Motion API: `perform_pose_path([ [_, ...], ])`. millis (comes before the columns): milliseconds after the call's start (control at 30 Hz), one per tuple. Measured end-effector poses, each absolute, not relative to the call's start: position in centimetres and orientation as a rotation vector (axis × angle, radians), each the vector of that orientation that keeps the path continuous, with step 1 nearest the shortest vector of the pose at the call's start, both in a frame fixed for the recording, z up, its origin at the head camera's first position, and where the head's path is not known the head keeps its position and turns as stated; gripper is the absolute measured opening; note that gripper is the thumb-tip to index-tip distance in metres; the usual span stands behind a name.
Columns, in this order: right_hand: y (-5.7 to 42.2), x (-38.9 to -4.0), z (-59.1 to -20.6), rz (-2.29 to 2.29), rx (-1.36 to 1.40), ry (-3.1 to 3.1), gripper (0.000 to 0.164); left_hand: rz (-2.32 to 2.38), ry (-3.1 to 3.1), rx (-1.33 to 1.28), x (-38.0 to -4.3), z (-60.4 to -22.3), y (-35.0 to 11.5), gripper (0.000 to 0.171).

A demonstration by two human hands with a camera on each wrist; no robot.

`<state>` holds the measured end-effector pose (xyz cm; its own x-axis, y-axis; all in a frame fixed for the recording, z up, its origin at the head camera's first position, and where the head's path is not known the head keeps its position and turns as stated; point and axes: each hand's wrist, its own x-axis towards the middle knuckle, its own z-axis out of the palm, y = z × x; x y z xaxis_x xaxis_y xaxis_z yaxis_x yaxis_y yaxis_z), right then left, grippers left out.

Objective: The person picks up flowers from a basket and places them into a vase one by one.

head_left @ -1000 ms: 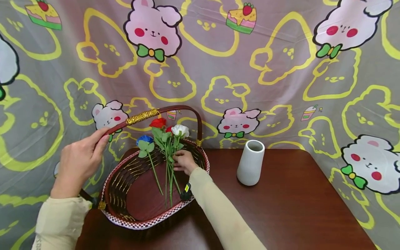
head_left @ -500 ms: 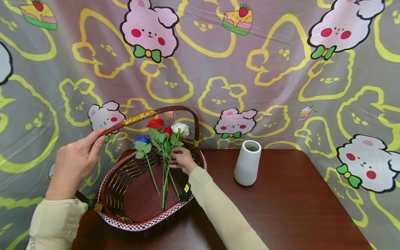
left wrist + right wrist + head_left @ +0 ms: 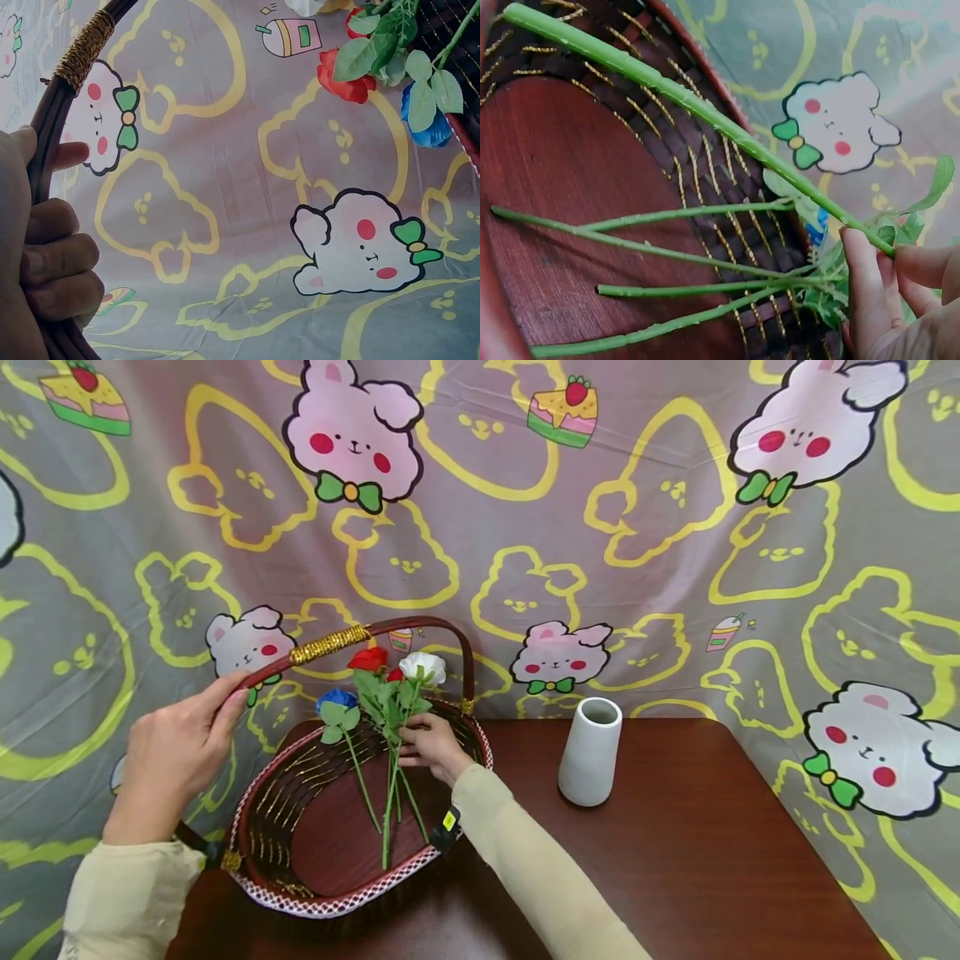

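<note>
My left hand point(image 3: 180, 743) grips the brown handle point(image 3: 262, 672) of a woven basket point(image 3: 360, 887), its fingers curled round it below the gold-wrapped part. Inside the basket, my right hand point(image 3: 435, 745) pinches the green stem point(image 3: 682, 94) of a white rose point(image 3: 422, 668) between thumb and fingers. The stem's cut end points down toward the near rim. Close beside it lie a red rose point(image 3: 367, 659) and a second red bloom point(image 3: 395, 674), partly hidden by leaves. A blue rose point(image 3: 335, 701) leans at the basket's far left rim, its stem resting inside.
A pale grey vase point(image 3: 590, 756) stands upright on the dark wooden table point(image 3: 697, 843), right of the basket. Behind the table hangs a cloth point(image 3: 480, 527) printed with cartoon rabbits.
The stem in my right hand has swung so that its lower end sits further left, a little apart from the other stems. My left hand keeps its grip on the handle. The view has shifted slightly.
</note>
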<state>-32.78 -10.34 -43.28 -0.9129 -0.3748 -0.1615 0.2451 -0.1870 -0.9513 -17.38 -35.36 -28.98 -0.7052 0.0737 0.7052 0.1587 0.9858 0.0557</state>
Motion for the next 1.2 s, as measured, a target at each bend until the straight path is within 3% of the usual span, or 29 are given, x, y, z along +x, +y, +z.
perform_pose_path([
  [567, -10.5, -30.0, -41.5, -2.183, -0.202, 1.594, 0.011, -0.141, -2.363, -0.155, -17.3, -28.6, -35.3, 0.03],
  [1200, -7.9, -25.8, -40.7, -2.115, -0.369, 1.6, 0.01, -0.148, -2.36, -0.168, -17.4, -28.6, -35.3, 0.029],
])
